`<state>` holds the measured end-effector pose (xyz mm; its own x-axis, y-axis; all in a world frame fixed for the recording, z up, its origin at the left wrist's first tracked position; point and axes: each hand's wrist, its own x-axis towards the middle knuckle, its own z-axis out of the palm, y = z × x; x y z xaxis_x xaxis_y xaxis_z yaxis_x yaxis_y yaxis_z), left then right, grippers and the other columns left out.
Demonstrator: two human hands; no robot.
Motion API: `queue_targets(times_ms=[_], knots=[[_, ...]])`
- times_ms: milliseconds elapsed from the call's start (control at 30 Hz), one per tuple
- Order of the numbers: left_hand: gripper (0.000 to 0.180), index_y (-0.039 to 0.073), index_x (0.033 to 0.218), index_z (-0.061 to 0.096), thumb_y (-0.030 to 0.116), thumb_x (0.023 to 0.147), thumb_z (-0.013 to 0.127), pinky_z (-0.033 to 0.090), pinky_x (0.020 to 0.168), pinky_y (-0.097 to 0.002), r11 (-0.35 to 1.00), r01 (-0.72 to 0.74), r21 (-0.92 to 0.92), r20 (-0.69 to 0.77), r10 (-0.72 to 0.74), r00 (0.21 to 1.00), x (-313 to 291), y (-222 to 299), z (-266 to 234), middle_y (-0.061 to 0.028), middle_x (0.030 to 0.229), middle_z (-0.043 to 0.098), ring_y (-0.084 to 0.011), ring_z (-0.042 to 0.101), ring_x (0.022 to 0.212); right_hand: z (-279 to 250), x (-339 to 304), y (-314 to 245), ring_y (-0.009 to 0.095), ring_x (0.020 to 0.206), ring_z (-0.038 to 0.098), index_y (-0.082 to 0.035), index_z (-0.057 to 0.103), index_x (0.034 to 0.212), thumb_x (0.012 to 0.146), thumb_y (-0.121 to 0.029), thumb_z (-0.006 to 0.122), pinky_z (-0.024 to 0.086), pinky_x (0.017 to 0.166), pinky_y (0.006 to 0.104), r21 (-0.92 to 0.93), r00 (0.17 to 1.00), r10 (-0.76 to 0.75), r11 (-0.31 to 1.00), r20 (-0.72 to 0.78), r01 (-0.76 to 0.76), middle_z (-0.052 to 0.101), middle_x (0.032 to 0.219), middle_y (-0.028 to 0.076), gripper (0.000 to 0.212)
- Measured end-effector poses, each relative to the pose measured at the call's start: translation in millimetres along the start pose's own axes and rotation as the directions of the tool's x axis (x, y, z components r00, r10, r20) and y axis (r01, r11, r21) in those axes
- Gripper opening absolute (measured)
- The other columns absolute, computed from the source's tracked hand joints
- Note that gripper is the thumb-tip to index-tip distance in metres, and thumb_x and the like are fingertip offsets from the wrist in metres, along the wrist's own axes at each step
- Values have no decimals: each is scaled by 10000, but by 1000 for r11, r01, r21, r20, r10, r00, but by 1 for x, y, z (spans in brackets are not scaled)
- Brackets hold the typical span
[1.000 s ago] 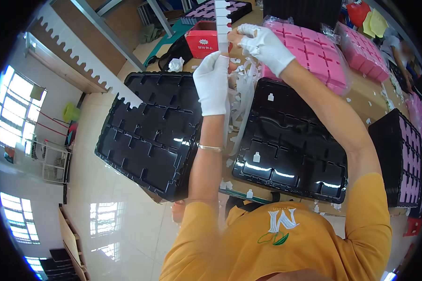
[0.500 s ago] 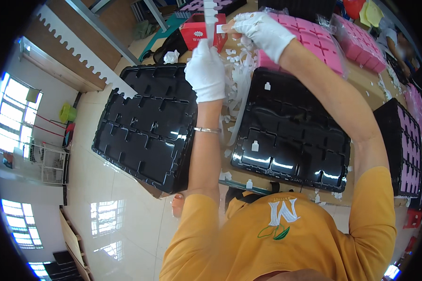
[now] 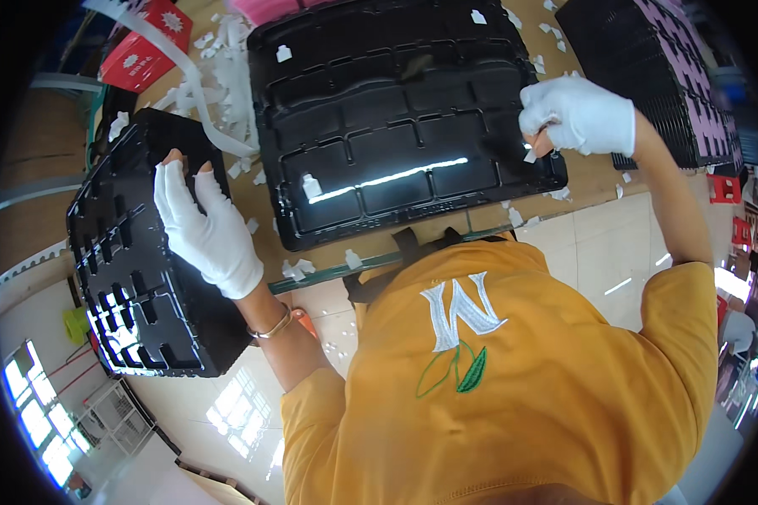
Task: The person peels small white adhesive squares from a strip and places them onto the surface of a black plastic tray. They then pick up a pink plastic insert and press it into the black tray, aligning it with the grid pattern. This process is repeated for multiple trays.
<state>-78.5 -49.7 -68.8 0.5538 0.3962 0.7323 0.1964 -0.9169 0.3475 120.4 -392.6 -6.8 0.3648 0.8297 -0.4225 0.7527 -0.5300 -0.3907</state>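
My right hand (image 3: 577,116), in a white glove with bared fingertips, is clenched in a pinch on a small white tag (image 3: 530,156); the tag is at the right edge of the black moulded plastic tray (image 3: 387,139), near its front corner; whether it touches the tray I cannot tell. My left hand (image 3: 206,231), gloved likewise, is released, fingers extended, at the inner side of the left black tray stack (image 3: 202,316); contact I cannot tell. White bottle-shaped tags (image 3: 312,185) lie on the tray in front of me; a curved white strip (image 3: 198,88) runs beyond my left fingertips, near white scraps (image 3: 240,67); a red box (image 3: 147,46) sits at the far left; black trays with lilac inserts (image 3: 640,76) stand at the right, on the brown worktop (image 3: 594,174).
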Motion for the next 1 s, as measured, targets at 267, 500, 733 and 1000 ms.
queue_targets(times_ms=[267,500,733,1000], knots=[[278,-53,1115,599,-61,839,632,483,925,-362,998,-61,-2,108,60,992,-3,34,-3,-161,1136,655,-295,630,1045,42,25,12,311,813,611,-54,639,667,669,-116,748,482,715,409,-316,966,250,913,-66,-258,596,787,113,126],[342,-17,1116,610,-34,788,703,439,988,-387,995,-48,82,214,30,976,-37,38,4,-141,1209,630,-309,553,1181,53,1,23,310,773,602,-57,606,704,694,-136,753,479,697,411,-247,885,107,939,-452,-240,576,751,106,168],[457,-30,1179,595,49,761,763,422,1015,-376,976,103,190,291,-156,944,-48,35,0,-170,1293,553,-327,461,1273,63,-2,21,308,716,560,-97,511,708,707,-183,761,437,631,391,-5,855,127,989,-502,-150,506,733,82,264],[757,-59,1292,449,205,684,814,293,1089,-507,950,266,163,452,-312,836,-45,37,14,-288,1421,363,-477,333,1316,63,1,18,270,654,455,-10,478,751,741,-48,744,390,621,344,261,866,265,951,-424,-163,439,729,113,269]])
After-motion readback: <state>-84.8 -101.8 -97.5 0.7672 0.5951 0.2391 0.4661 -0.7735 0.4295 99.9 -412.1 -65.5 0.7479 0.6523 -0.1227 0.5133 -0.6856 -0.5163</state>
